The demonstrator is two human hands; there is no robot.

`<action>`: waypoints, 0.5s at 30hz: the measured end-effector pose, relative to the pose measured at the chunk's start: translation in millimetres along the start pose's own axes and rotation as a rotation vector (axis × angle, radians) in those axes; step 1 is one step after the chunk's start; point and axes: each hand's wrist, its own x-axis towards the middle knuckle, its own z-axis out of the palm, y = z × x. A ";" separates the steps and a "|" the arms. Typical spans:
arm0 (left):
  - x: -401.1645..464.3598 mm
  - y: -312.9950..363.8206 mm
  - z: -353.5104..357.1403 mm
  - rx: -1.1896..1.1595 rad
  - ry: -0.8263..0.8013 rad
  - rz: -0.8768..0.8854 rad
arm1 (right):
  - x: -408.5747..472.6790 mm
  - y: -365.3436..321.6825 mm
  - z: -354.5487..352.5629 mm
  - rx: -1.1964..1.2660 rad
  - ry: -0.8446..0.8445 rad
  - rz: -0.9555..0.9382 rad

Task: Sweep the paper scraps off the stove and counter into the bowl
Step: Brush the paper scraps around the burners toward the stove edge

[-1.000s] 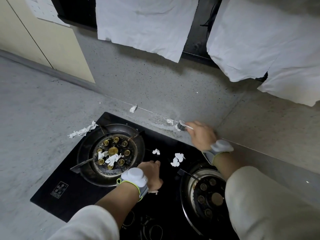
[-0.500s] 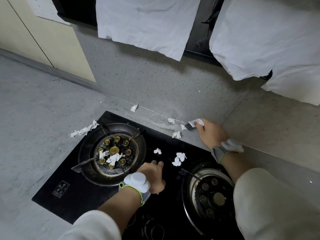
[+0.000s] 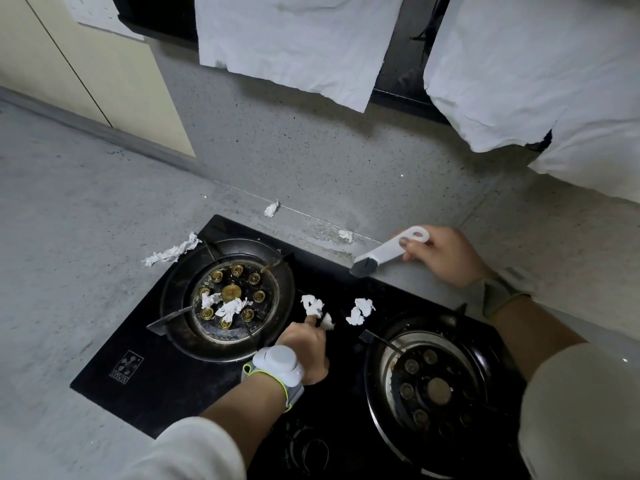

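Head view: paper scraps lay scattered. Two sat on the black stove [image 3: 145, 362] mid-frame [image 3: 313, 304] [image 3: 360, 310], two inside the left burner [image 3: 230, 308], a long one [image 3: 171, 252] at the stove's upper-left corner, and two on the grey table [image 3: 69, 271] by the backsplash seam [image 3: 272, 208] [image 3: 345, 235]. Left hand [image 3: 306, 351], fingers curled, pinched a small scrap [image 3: 327, 321] at its fingertips, btwn the burners. Right hand [image 3: 440, 254] gripped a white-handled brush [image 3: 388, 252], dark bristle end at the stove's back edge. Right burner [image 3: 436, 389] lower right. White sheets [image 3: 298, 39] hung along the top of frame. No bowl in view.
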 end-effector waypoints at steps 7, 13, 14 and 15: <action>-6.9 7.1 15.6 0.036 0.009 -0.022 | 29.5 -5.1 63.8 -0.264 0.146 -0.049; -11.9 4.6 19.7 -0.050 0.008 -0.005 | 23.5 -14.8 68.6 -0.191 0.103 0.096; -11.8 5.5 19.2 -0.049 0.020 -0.009 | 17.6 -17.2 62.3 -0.204 0.074 0.113; -11.9 5.9 18.6 -0.042 0.034 -0.017 | 10.0 -17.8 54.7 -0.210 0.034 0.122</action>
